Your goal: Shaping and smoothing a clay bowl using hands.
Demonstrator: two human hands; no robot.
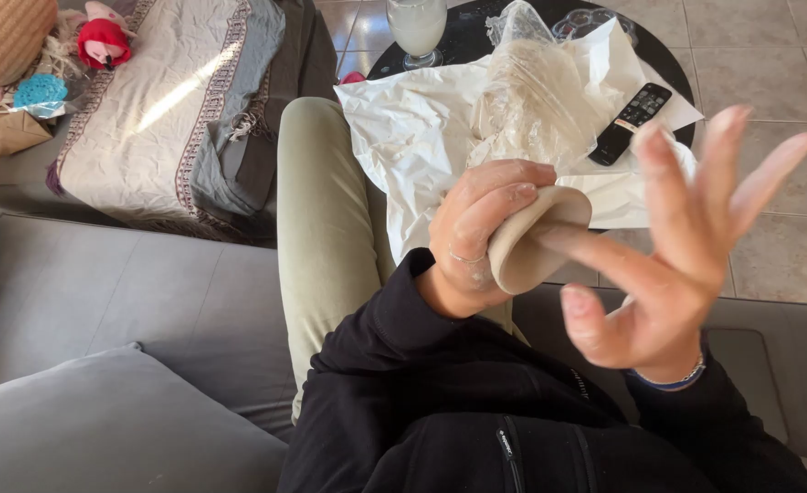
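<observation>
— Cupping the clay piece (538, 239) in our left hand (476, 233), fingers curling round its back.
— And our right hand (686, 246) is spreading wide, holding nothing, index tip touching the clay's rim.
— Farther off, white paper (412, 128), a remote (632, 121), a glass (416, 27) are lying on the table (463, 36).

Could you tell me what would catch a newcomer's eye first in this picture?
At centre, the left hand grips a small beige clay bowl, while the right hand, fingers spread, presses one finger inside it. Behind lie crumpled white paper and a black remote on a dark round table.
</observation>
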